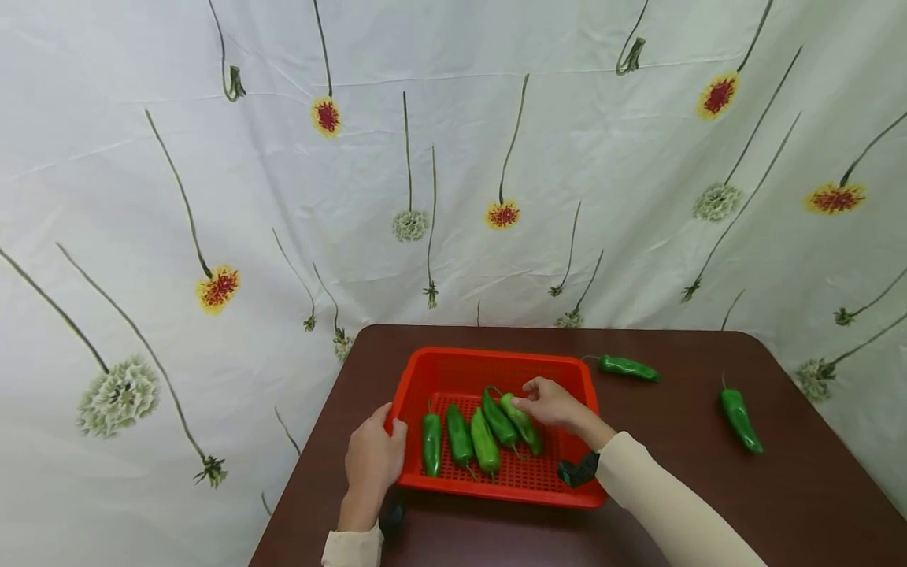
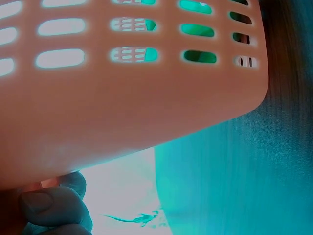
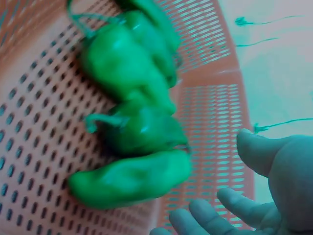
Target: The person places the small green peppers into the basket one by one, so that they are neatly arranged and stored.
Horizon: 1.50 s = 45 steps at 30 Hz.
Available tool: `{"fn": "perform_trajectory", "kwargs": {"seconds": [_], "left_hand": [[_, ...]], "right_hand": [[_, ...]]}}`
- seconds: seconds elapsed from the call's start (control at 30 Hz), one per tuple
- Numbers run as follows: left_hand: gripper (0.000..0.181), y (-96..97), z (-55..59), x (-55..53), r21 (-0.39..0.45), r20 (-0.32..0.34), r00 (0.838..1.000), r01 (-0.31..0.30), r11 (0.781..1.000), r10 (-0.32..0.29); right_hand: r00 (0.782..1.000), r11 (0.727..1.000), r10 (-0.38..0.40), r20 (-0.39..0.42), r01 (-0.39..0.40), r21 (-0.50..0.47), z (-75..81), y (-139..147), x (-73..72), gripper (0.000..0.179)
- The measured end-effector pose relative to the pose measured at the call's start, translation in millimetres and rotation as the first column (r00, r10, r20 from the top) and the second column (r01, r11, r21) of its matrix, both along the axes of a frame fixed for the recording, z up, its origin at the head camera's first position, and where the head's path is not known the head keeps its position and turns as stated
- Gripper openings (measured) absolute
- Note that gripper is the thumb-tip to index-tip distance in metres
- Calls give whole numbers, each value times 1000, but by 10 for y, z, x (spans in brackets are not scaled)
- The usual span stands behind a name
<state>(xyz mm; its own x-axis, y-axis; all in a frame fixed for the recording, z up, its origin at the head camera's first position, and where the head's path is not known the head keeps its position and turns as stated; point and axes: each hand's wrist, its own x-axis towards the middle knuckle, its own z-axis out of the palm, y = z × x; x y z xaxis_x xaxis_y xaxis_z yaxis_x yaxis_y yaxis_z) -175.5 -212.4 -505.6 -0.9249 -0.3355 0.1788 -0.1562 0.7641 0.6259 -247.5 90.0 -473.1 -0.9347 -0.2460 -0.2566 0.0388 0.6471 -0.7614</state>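
Note:
A red plastic basket (image 1: 496,492) with a slotted floor holds several green peppers (image 1: 485,445) lying side by side. My left hand (image 1: 372,457) grips the basket's left rim; its curled fingers (image 2: 54,205) show at the rim in the left wrist view. Inside the basket, my right hand (image 1: 553,405) hovers close by the rightmost pepper (image 1: 520,424). In the right wrist view its thumb and fingers are spread apart, with nothing between them, beside the nearest pepper (image 3: 132,178).
Two more green peppers lie on the dark brown table (image 1: 680,441) to the right of the basket: one pepper (image 1: 627,368) near the back, another pepper (image 1: 740,417) further right. A white flower-printed cloth (image 1: 453,181) hangs behind the table.

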Motion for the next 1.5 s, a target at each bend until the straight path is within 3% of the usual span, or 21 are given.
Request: {"fn": "perform_trajectory", "kwargs": {"seconds": [0.23,0.53,0.8,1.2,1.33,1.5], "left_hand": [[48,1,-10,20,-4,-3,1000,3,1000,-3],[49,-2,7,3,-3,11,1000,-2,1000,2],[48,-13,26,13,-5,6,1000,-3,1000,3],[47,20,10,6,1,0,1000,-3,1000,3],[47,17,20,-3,-1,-4,1000,-6,1000,6],[48,3,15,-2,-2,2,1000,-12,1000,12]], "right_hand": [[998,989,-35,-42,29,-143,209,74,38,58],[976,979,-101,-192,64,-194,495,339,13,58],[964,951,-202,-173,151,-269,645,622,11,63],[933,914,-308,-184,236,-330,695,1263,128,75],[911,894,-369,-185,293,-338,654,1534,194,79],[862,868,-462,-210,390,-307,532,1874,286,78]]}}
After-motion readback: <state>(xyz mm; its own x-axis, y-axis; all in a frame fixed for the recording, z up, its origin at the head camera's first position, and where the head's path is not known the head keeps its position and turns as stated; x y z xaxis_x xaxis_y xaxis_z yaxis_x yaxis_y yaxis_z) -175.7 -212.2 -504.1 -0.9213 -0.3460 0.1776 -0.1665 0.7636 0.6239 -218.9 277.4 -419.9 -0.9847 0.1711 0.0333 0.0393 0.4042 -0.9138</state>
